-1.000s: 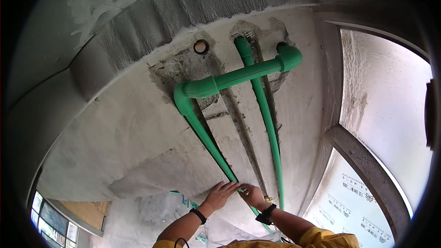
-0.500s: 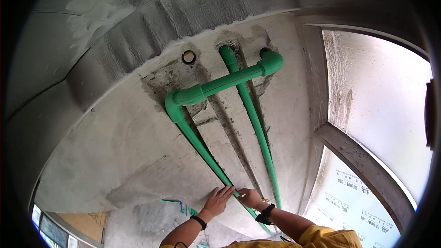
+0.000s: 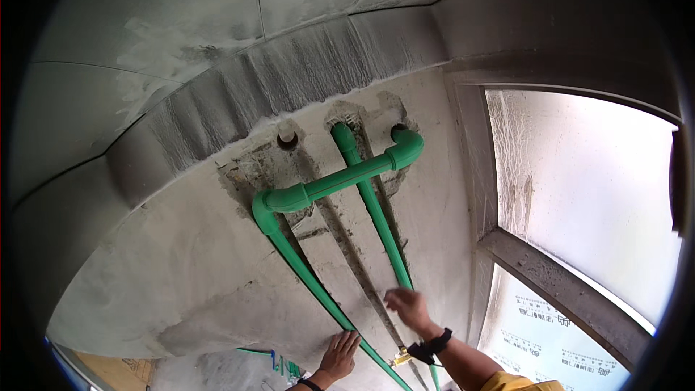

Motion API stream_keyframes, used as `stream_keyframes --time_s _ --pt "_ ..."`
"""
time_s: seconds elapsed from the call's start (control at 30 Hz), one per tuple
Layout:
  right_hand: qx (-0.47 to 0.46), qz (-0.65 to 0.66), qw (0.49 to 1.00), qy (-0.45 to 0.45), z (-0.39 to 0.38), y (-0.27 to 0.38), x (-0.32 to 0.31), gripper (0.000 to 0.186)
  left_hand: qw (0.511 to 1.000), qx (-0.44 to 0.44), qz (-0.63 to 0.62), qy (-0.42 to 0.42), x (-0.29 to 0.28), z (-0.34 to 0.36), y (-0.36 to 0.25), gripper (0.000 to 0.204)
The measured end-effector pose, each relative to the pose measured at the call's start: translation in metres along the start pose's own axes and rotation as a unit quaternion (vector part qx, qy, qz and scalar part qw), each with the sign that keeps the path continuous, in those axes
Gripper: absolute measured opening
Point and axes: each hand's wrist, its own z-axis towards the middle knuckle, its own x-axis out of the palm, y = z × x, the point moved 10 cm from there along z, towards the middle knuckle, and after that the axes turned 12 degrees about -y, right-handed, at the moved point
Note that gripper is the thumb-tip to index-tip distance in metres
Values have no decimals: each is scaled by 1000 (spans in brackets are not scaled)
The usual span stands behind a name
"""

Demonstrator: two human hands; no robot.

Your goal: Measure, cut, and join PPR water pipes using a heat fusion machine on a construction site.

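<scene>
A long green pipe (image 3: 308, 275) runs down the wall from an elbow (image 3: 267, 217) at its upper end. My left hand (image 3: 339, 356) lies flat against the wall, its fingertips touching this pipe's left edge. My right hand (image 3: 410, 310) is raised off the left pipe, in front of the second green pipe (image 3: 391, 242). Its fingers are curled in, and nothing shows in them. Beside the right wrist is a small brass-coloured fitting (image 3: 400, 355), partly covered by the black wristband (image 3: 430, 346).
A green cross pipe (image 3: 347, 179) bridges over the second pipe to an elbow at a wall hole. Another round hole (image 3: 287, 140) sits to the left. Chiselled grooves (image 3: 340, 232) run down the wall. A framed window (image 3: 579, 195) stands right; more green pipes (image 3: 286, 367) lie low left.
The view has tilted upward, so the pipes sit lower in the picture. My right hand has come off the left pipe and moved right; my left hand stays against that pipe.
</scene>
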Motion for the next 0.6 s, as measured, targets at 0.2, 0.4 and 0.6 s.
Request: stream_keyframes --time_s 0.2,0.4,0.6 --pt "-25 289 954 76 113 260 5 73 990 -124 -62 -10 5 -55 -6 71" --pt "-18 274 961 42 145 286 9 70 971 -222 -70 -46 19 -161 -24 57" --pt "-60 343 935 67 145 289 29 66 918 -370 -94 108 100 -378 -48 53"
